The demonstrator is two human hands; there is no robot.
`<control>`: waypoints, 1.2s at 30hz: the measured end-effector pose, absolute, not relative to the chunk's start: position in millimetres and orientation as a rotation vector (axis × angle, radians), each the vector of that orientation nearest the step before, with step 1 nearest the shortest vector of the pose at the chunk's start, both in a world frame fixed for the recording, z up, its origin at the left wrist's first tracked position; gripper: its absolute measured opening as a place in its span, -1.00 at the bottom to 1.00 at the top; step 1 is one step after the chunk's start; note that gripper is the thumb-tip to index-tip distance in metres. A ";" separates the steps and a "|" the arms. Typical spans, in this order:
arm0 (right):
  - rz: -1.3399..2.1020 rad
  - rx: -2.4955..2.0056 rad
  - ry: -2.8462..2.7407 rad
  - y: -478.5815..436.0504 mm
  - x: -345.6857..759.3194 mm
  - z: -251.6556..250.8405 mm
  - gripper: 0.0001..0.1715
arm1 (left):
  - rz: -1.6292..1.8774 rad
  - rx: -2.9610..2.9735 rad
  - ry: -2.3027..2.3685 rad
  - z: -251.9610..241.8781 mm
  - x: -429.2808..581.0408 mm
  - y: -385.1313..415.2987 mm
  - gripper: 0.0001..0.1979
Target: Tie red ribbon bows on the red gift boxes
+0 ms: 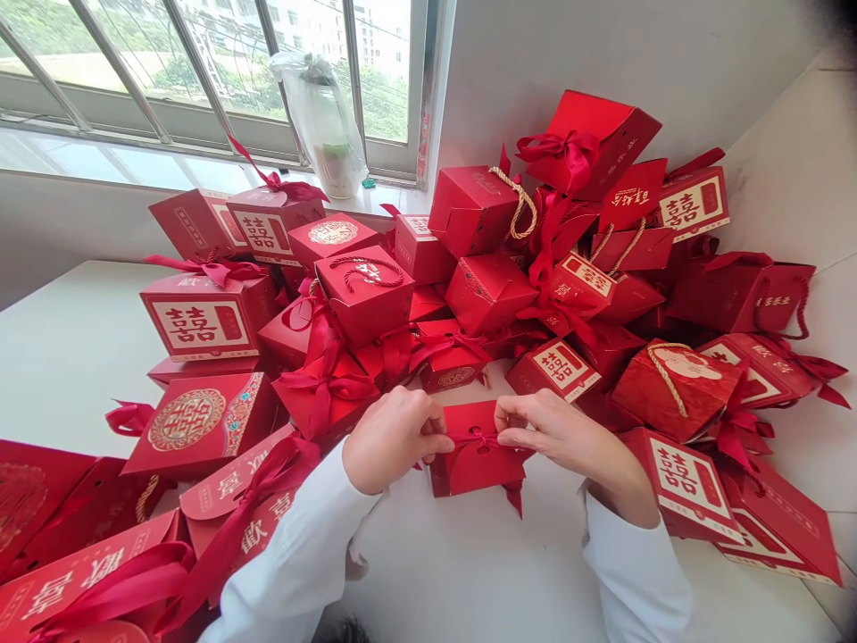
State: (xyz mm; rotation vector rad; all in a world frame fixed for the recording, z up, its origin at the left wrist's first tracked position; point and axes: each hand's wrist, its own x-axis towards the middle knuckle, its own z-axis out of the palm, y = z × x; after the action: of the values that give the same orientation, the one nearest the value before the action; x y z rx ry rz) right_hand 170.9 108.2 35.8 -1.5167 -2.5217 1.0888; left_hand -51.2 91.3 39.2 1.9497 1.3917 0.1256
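Observation:
A small red box (477,473) sits on the white table (469,572) in front of me, with a dark red ribbon (479,438) knotted across its top flap. Pinched between the thumb and fingers of my left hand (396,439) is the left side of the ribbon. My right hand (569,439) pinches its right side in the same way. Both hands are close above the box, one at each side. A ribbon tail hangs down at the box's right front corner.
Many red gift boxes with ribbons or cords are piled behind and on both sides, including a patterned box (201,420) at left and a box with a white label (689,478) at right. A plastic-bagged cup (331,134) stands on the windowsill (60,156).

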 end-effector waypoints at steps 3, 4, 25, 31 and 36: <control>1.116 -1.518 -2.530 108.5 171.2 35.3 -0.85 | 0.071 1.918 1.321 40.4 -52.5 90.6 -0.76; 1.134 -1.522 -2.523 108.8 171.3 35.0 -0.86 | 0.068 1.913 1.302 40.7 -52.9 90.4 -0.75; 1.248 -1.407 -2.437 112.3 169.9 29.6 -0.89 | 0.515 2.012 0.785 20.6 -31.7 100.4 -0.95; 1.232 -1.375 -2.458 113.5 169.4 31.9 -0.86 | 0.639 1.928 1.020 7.5 -24.5 102.5 -0.90; 1.256 -1.404 -2.449 114.3 169.5 31.8 -0.89 | 0.629 2.054 0.970 -1.1 -28.1 108.1 -0.84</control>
State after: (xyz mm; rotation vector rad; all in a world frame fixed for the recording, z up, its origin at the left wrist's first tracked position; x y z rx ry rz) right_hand 169.5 114.3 31.8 -1.4041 -2.4485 1.2559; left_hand -28.1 108.1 -1.1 2.0537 0.9698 0.6286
